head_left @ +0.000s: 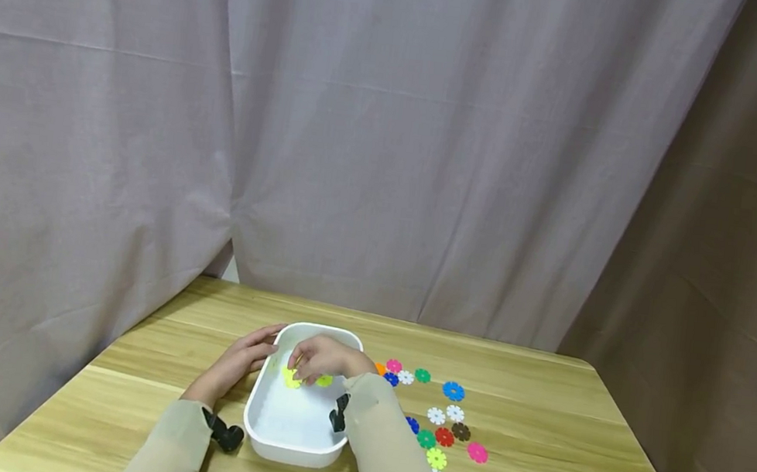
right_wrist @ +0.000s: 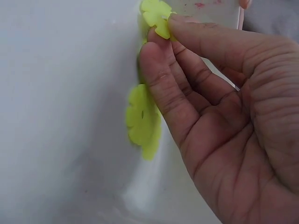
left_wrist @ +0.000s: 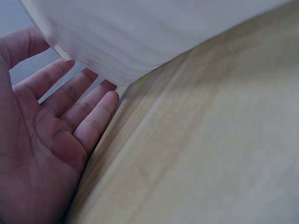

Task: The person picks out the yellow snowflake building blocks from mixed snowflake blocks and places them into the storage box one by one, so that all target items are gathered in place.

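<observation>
A white plastic bin (head_left: 293,417) stands on the wooden table, with yellow flower-shaped discs (head_left: 290,379) inside it. My left hand (head_left: 238,362) is at the bin's left side, fingers extended; in the left wrist view its fingertips touch the outer wall (left_wrist: 121,42). My right hand (head_left: 329,357) reaches into the bin from the right. In the right wrist view its thumb and fingers pinch a yellow flower-shaped disc (right_wrist: 155,16). Another yellow disc (right_wrist: 140,115) leans below the fingertips, partly overlapping more yellow behind it.
Right of the bin, several loose flower-shaped discs lie scattered on the table (head_left: 558,443), among them a blue disc (head_left: 453,391), a pink disc (head_left: 477,453) and a brown disc (head_left: 460,431). My right sleeve hides part of that area. Grey curtains (head_left: 395,152) hang behind the table.
</observation>
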Tool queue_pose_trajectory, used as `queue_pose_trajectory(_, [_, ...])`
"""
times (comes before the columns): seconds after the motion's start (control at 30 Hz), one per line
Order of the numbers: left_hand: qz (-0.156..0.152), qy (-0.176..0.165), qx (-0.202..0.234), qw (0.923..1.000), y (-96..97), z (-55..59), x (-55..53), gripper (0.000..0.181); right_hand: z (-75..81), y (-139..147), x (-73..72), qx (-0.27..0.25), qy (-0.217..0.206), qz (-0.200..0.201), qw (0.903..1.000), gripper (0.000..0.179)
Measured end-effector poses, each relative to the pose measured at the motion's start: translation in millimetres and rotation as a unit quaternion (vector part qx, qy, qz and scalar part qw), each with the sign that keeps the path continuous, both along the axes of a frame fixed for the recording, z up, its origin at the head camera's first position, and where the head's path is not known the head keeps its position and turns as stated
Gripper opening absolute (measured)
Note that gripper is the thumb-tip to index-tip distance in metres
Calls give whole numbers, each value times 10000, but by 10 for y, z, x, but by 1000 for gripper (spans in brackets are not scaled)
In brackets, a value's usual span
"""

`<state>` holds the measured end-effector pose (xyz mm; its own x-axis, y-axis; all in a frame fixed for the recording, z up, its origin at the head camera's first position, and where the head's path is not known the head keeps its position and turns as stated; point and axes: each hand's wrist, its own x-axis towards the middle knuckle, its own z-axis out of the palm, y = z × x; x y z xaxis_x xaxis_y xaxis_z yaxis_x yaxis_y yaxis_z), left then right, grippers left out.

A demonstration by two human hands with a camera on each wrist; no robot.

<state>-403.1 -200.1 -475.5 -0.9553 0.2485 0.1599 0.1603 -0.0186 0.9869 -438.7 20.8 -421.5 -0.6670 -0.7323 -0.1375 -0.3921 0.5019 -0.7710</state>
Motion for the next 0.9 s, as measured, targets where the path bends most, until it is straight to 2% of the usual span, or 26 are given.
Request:
queue_pose_trajectory(0.4, [16, -37, -36, 10000, 8, 4, -4, 55, 43, -10, 49, 144, -6, 375, 9992, 19])
queue_pose_trajectory(0.63, [6, -59, 28, 10000, 7, -6, -13, 55, 59, -4, 66, 142, -70, 409, 9990, 16])
queue_pose_trajectory(0.9, [3, -66, 15, 10000, 1, 1, -11, 56, 94, 30, 82, 183, 238, 492, 9983, 22])
